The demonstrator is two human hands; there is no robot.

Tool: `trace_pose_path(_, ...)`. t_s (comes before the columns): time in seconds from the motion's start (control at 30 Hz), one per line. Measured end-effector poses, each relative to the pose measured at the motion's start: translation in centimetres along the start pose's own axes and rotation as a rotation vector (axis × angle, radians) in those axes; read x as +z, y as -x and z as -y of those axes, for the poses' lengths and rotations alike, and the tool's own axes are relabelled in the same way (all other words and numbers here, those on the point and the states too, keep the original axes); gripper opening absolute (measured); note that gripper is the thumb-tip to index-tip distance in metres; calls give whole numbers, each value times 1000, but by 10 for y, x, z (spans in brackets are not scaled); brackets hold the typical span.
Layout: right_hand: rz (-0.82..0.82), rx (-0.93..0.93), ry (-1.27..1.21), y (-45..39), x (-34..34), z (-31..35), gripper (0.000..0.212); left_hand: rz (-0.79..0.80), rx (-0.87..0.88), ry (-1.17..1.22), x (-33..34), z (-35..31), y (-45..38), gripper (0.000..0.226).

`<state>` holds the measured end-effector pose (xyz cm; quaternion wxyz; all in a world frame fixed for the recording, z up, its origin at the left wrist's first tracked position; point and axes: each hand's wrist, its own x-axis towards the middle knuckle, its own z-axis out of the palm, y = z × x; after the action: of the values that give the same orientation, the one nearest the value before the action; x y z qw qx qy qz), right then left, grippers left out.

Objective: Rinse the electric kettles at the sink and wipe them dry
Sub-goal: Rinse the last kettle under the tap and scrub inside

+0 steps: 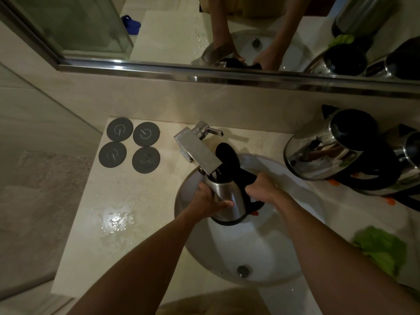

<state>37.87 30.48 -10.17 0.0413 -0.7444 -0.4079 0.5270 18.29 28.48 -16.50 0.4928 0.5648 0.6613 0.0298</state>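
Over the sink (261, 253), a steel kettle (229, 196) with its lid up is tilted under the tap (200, 153). The left hand (208, 201) wraps its body and the right hand (261, 189) grips its black handle. Two more kettles (329, 144) stand on the counter (91, 223) at right, near a green cloth (381, 248).

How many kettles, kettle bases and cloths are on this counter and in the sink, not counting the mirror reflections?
Steel kettles: 3, one gripped by both hands over the sink, two lying on the counter at right.
Round grey kettle bases: 4, left of the tap.
Green cloths: 1.
Total: 8.
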Motion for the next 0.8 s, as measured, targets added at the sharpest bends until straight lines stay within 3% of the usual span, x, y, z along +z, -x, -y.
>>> trace_pose_path(0.47, -13, -20, -10, 2, 0, -1, 2, -22, 36, -30, -2, -2, 1, 112)
trace_pose_path(0.8, -22, -10, -24, 5, 3, -1, 11, -5, 15, -40, -3, -4, 1, 114)
